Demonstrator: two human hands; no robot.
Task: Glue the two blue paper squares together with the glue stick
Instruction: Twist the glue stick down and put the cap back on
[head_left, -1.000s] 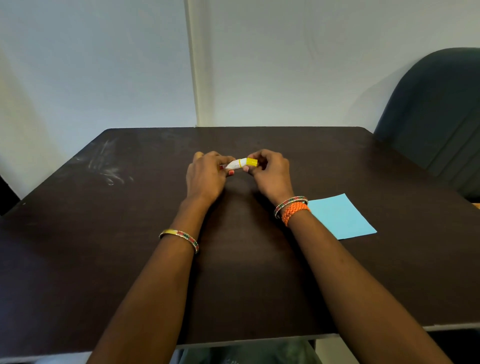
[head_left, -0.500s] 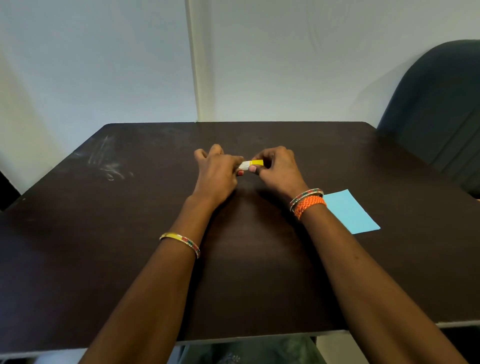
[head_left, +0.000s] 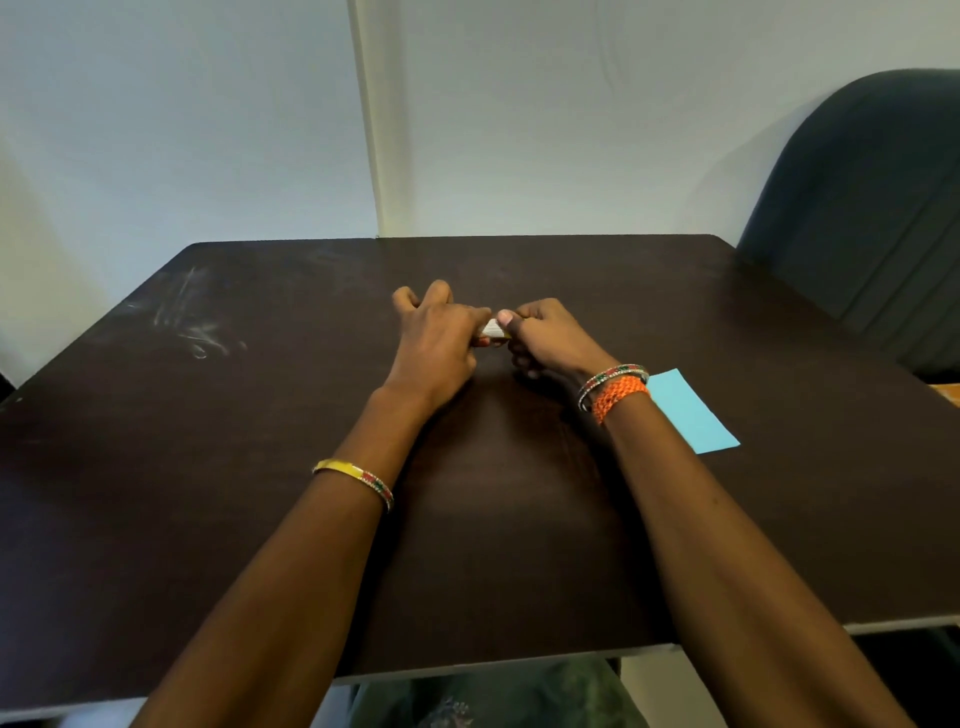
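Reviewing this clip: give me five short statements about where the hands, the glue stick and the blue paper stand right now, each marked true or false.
1. Both hands hold the glue stick between them. True: the left hand and the right hand each have a grip on one end.
2. The blue paper lies to the left of the left hand. False: it lies on the table just right of the right wrist.
3. Glue is being rubbed onto the paper. False: the stick is away from the paper.
4. The right wrist wears an orange bracelet. True.
5. Two separate blue squares are plainly visible. False: only one blue patch shows; whether it is a stack cannot be told.
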